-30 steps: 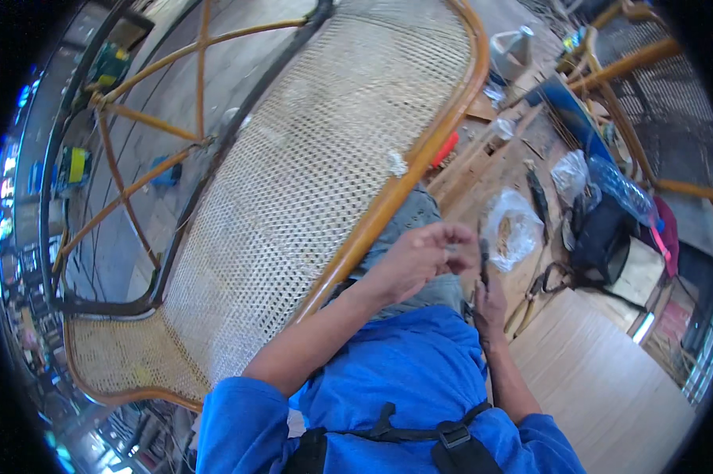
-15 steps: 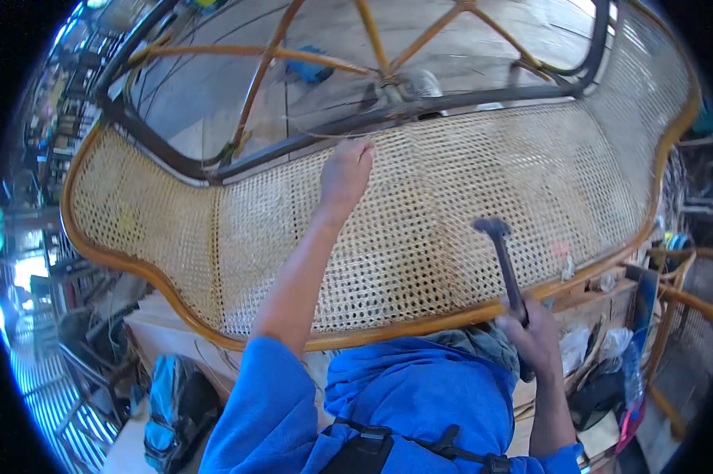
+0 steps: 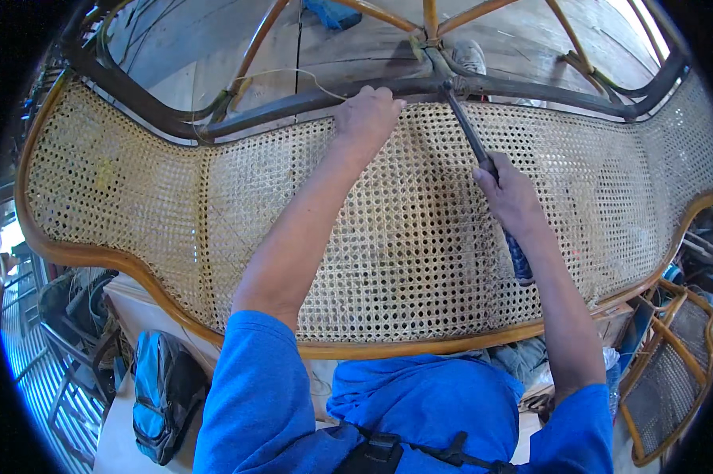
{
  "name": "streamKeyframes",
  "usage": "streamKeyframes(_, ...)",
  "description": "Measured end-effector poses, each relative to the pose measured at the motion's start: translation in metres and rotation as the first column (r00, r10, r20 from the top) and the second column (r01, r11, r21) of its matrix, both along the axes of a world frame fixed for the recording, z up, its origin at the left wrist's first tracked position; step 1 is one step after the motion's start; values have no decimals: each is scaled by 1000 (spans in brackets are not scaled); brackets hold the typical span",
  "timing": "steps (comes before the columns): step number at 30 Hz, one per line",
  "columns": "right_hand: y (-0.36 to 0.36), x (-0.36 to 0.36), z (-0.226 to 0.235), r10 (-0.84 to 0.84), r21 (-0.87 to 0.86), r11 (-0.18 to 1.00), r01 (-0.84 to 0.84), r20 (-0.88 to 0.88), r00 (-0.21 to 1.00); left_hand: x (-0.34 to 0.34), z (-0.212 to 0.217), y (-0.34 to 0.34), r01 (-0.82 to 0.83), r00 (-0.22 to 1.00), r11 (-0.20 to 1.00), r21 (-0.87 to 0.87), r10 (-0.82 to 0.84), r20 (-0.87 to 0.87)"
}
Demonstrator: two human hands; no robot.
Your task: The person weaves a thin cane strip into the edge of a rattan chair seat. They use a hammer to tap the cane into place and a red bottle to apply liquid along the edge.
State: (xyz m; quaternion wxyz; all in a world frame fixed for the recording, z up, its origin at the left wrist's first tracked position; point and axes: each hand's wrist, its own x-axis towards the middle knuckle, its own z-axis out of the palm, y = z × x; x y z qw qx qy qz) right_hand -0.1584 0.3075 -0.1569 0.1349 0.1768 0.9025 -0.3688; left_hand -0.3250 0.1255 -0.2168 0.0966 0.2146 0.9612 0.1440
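**Hammer at the dark rail of a woven cane panel**

The left hand (image 3: pixel 366 117) rests curled against the dark rail (image 3: pixel 293 103) that runs along the far edge of the woven cane panel (image 3: pixel 404 237), fingers together and pressed to the wood, seemingly steadying a spot there; whether it pinches anything small I cannot tell. The right hand (image 3: pixel 508 193) is clamped round the handle of a hammer (image 3: pixel 471 134), which slants up and away from it so that the head meets the same rail just to the right of the left hand. Gripping mid-handle likely favours short, controlled taps.

The panel spreads broadly beneath both forearms, bounded on the near side by a curved honey-coloured wooden frame (image 3: pixel 420 347). Beyond the hands, rattan struts (image 3: pixel 429 16) fan out from a joint just past the hammer head, crowding that side. To the right of the right hand the weave lies open. Down left of the left elbow a blue-grey backpack (image 3: pixel 163 395) sits.
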Motion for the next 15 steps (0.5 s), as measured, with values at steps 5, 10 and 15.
streamKeyframes(5,-17,-17,2,-52,-28,998,54,71,996,-11,1,2,-74,985,997,-28,77,152)
streamKeyframes(10,-17,-19,-9,-12,-24,1000,13,20,1000,-16,1,7,-117,971,993,-4,115,208)
streamKeyframes(15,-24,-23,-3,-50,5,999,50,60,997,-23,10,11,-75,957,996,-52,86,276)
